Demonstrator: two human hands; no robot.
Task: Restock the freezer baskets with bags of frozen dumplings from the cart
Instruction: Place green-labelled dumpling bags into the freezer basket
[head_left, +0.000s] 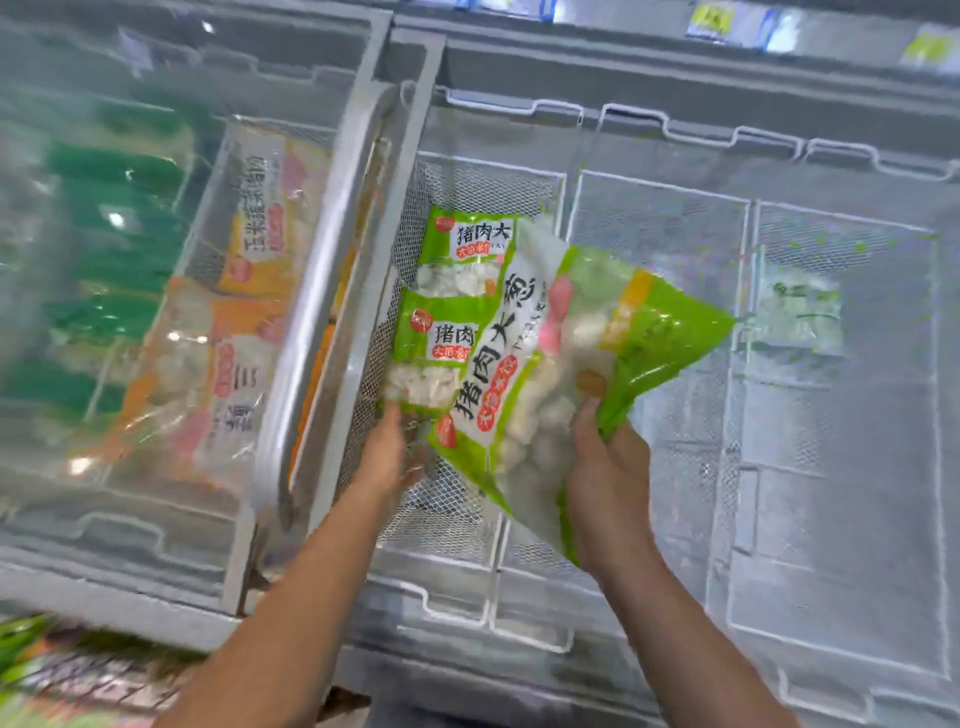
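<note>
— Green film on that dumpling bag (566, 364) looks slick and floppy; where are you holding it?

— Your right hand (608, 478) pinches its lower corner, tilted over the wire basket (519, 171).

— And your left hand (387, 457)?

— Fingers touch the nearer of two bags (431, 358) lying in that basket; grip unclear. Support the sagging middle.
</note>
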